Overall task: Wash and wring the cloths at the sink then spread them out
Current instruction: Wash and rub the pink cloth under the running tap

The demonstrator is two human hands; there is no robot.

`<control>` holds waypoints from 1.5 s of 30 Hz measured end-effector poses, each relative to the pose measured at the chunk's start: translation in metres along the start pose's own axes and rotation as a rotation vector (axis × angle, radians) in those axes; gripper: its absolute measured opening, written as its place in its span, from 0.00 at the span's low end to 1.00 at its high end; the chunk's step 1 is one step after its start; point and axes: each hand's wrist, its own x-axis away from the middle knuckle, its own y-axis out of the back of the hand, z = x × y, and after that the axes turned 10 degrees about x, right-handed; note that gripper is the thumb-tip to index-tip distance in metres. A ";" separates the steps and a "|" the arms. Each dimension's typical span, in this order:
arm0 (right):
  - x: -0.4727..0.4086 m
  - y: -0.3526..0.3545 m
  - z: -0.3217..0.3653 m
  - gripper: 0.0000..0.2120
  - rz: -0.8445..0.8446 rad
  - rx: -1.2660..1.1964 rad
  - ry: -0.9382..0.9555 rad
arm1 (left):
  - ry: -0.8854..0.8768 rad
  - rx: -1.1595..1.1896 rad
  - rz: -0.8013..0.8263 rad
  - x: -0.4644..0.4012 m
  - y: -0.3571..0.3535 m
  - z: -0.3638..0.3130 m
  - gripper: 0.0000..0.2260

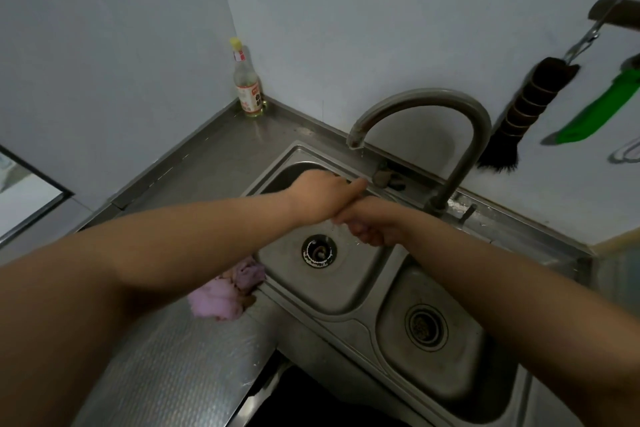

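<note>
Both arms outstretched, left hand (320, 196) clasping the right wrist, right hand (370, 230) curled

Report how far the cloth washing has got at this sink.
Done, it seems: a pink cloth lies bunched on the counter beside the sink, though I cannot tell whether it is washed. In hand: the left hand and right hand meet over the basin; anything held is hidden. Left: nothing is spread out yet.

Faucet (426, 121) arching over left basin (349, 284)
</note>
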 end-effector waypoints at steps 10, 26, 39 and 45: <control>0.003 0.019 -0.011 0.09 0.408 -0.559 0.048 | -0.212 -0.062 -0.178 -0.012 -0.006 0.023 0.07; 0.011 0.018 -0.019 0.14 -1.087 1.135 1.440 | 0.201 2.367 1.329 0.024 0.002 -0.018 0.11; 0.028 -0.006 0.027 0.11 -0.231 1.553 0.120 | 0.589 0.630 0.146 0.017 -0.003 -0.045 0.14; 0.011 0.003 0.010 0.08 -0.212 0.603 0.110 | 0.143 0.158 0.075 0.004 0.017 -0.016 0.12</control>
